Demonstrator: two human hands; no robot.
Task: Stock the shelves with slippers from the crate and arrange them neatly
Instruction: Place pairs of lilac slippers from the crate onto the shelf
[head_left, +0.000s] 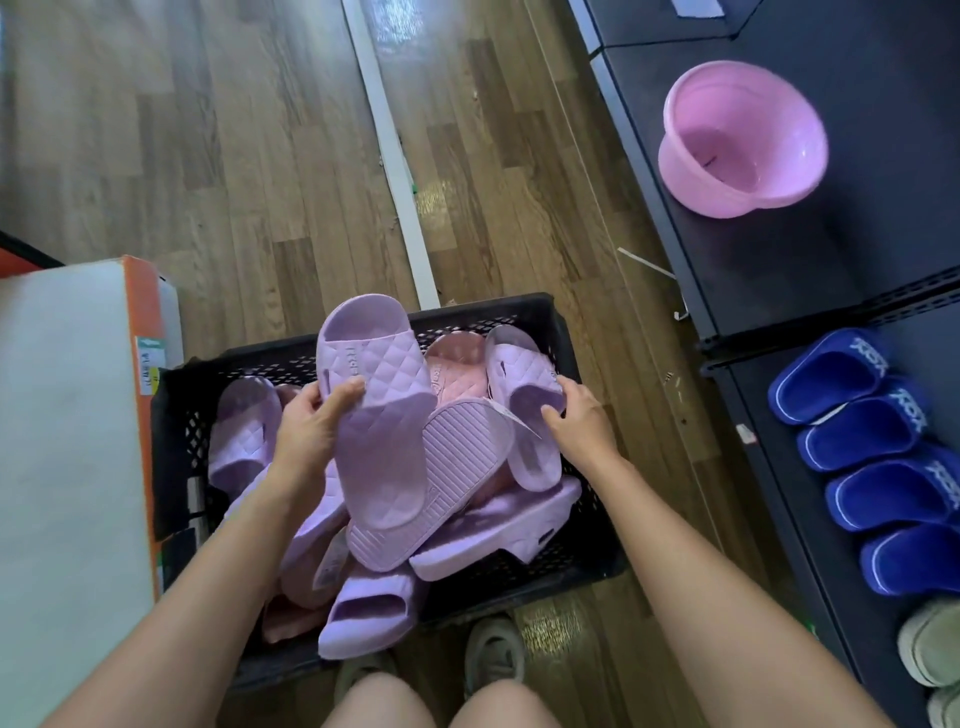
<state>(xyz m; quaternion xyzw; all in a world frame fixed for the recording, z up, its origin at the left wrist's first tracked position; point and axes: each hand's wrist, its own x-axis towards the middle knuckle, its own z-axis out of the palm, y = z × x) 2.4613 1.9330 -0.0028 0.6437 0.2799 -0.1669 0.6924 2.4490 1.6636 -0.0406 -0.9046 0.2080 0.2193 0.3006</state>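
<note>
Two hands at frame centre: left hand (311, 423) grasps a lilac slipper (374, 415); right hand (576, 415) clasps another slipper (524, 384) w/ crate (545, 312) below. Risk: mismatched pair.

Lilac and pink slippers (457, 462) heaped in black crate (566, 332); blue ones (857, 431) line dark shelf (779, 249)

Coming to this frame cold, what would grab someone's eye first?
The black crate heaped with lilac slippers at bottom centre; the left hand lifts one lilac slipper above the pile while the right hand touches another at the crate's right side. Next, the pink basin on the dark shelf upper right, with blue slippers rowed below.
</note>
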